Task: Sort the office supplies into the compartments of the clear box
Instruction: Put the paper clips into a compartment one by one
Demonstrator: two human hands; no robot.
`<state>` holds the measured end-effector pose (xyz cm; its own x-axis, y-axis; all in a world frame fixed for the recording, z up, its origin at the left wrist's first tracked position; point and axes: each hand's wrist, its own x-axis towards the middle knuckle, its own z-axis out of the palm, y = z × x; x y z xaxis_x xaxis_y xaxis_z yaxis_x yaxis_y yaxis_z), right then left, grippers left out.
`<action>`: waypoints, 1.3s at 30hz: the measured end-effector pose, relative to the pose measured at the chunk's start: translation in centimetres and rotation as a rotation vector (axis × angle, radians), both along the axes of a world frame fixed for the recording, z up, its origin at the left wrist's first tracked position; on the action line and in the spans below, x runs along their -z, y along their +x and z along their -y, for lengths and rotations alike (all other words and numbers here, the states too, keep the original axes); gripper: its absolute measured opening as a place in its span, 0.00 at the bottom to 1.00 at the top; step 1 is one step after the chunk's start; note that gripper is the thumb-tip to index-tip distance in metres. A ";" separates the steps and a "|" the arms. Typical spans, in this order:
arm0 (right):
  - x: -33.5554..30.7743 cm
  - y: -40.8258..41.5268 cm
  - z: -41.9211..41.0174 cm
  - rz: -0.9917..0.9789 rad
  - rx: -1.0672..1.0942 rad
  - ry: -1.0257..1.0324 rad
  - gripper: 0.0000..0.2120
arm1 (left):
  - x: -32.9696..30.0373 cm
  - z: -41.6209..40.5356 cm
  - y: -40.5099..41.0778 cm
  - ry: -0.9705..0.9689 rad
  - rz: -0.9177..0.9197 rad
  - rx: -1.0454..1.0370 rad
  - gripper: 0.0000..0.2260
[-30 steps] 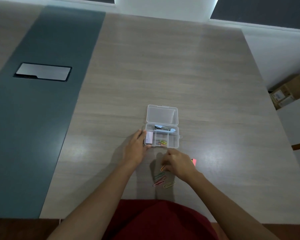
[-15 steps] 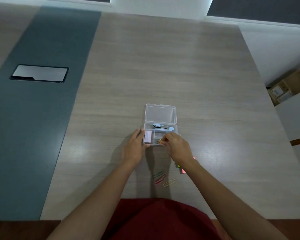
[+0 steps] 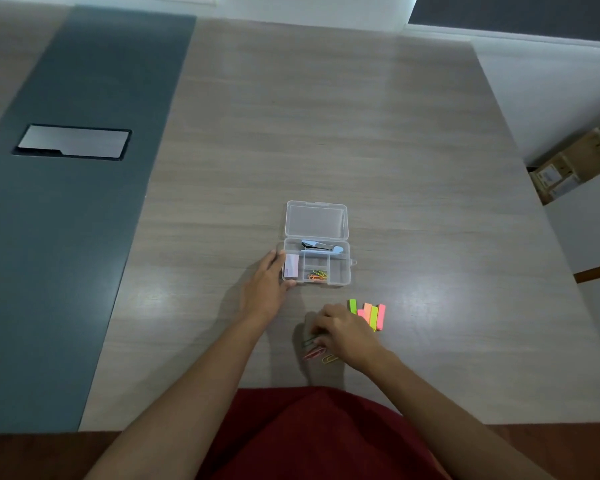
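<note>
The clear box (image 3: 343, 268) lies open on the table, its lid (image 3: 315, 221) folded back. A blue stapler (image 3: 321, 246) fills the back compartment. The left compartment holds a pink pad (image 3: 291, 266), and coloured paper clips (image 3: 317, 275) sit in the front middle one. My left hand (image 3: 265, 285) holds the box's left side, thumb at its near corner. My right hand (image 3: 343, 332) is down on the table with its fingertips pinched on a green paper clip (image 3: 307, 342). A pink clip (image 3: 313, 353) and a yellow clip (image 3: 329, 359) lie beside it.
Neon sticky flags (image 3: 369, 313) lie just right of my right hand. A grey strip with a metal cable hatch (image 3: 73, 142) runs down the table's left. Cardboard boxes (image 3: 568, 168) stand on the floor beyond the right edge. The table's near edge is by my body.
My right hand dropped a clip into the box's front middle compartment, then drew back toward me onto the loose clips. The left hand stayed on the box.
</note>
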<state>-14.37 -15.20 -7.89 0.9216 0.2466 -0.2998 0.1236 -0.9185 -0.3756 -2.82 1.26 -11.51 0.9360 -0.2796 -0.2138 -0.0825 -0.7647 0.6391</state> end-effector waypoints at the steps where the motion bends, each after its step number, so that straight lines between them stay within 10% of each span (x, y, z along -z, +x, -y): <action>1: 0.1 -0.1 -0.1 0.011 0.000 -0.003 0.08 | 0.0 0.0 0.0 -0.002 -0.001 0.000 0.30; 39: 1.8 -2.5 -0.9 0.130 -0.141 -0.091 0.18 | -0.6 -0.1 -0.4 0.006 -0.013 -0.003 0.29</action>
<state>-16.83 -14.31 -9.72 0.9124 0.3532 -0.2070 0.2954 -0.9180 -0.2646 -3.26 1.39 -10.87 0.9339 -0.2759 -0.2274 -0.0724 -0.7687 0.6355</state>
